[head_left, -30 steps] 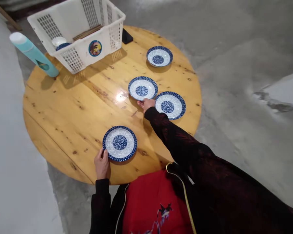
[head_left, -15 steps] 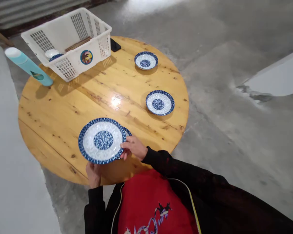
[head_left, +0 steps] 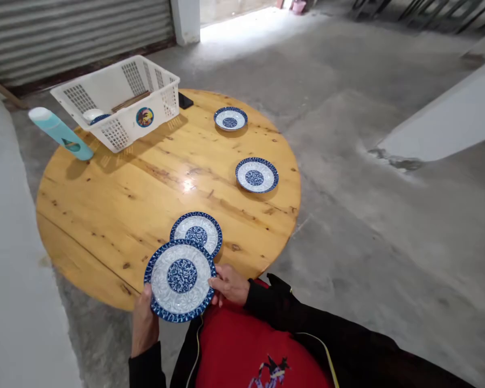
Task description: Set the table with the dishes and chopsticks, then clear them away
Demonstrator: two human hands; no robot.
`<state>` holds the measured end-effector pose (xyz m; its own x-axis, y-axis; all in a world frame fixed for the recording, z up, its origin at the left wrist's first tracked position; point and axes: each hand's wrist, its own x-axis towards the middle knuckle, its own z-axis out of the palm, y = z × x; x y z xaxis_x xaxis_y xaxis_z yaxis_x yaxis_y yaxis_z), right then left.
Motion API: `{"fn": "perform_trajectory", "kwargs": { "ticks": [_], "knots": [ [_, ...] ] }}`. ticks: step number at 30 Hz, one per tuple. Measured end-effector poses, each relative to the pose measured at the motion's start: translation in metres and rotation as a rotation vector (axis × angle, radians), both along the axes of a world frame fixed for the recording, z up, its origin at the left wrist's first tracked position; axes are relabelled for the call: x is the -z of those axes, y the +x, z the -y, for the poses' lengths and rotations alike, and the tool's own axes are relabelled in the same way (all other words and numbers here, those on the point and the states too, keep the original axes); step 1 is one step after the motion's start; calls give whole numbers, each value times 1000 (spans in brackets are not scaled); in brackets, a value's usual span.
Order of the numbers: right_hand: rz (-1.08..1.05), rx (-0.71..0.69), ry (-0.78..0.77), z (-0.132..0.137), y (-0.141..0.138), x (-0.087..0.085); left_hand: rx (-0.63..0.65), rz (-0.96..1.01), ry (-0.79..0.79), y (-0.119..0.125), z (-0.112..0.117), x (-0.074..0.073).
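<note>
Between both hands I hold a blue-and-white plate [head_left: 181, 283], face up above the near edge of the round wooden table [head_left: 117, 215]. My left hand [head_left: 144, 320] grips its left rim, most of the fingers hidden beneath. At the right rim my right hand [head_left: 229, 285] pinches it, thumb on top. Partly covered by the held plate, a second patterned plate [head_left: 196, 223] lies on the table. Two more of the same pattern sit farther off: one plate [head_left: 257, 175] on the right side, another plate [head_left: 230, 118] near the far edge.
A white plastic basket [head_left: 125, 121] stands at the table's far left, with a bowl [head_left: 92, 115] and wooden sticks [head_left: 130, 101] inside. Beside it are a light-blue cylinder [head_left: 60, 132] and a black phone [head_left: 185, 101]. A white wall [head_left: 20, 242] runs along the left.
The held plate has come toward my body and slightly right, uncovering more of the plate on the table. My left hand now shows at its left rim. The camera view has tilted up.
</note>
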<state>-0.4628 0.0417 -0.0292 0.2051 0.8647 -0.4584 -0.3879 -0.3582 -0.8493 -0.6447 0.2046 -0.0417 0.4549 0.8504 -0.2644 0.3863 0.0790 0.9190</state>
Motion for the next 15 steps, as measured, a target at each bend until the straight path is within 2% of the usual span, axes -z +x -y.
{"fn": "perform_trajectory", "kwargs": {
  "ticks": [3, 7, 11, 15],
  "knots": [
    [46, -43, -14, 8, -1, 6, -11, -118, -39, -14, 15, -2],
    [48, -125, -25, 14, 3, 10, -146, -120, -108, -22, 48, -14],
    [45, -226, -14, 15, 5, 10, -274, -115, -61, -27, 78, -28],
    [26, -259, -15, 12, 2, 10, -375, -103, -1, -32, 94, -31]
  ]
}}
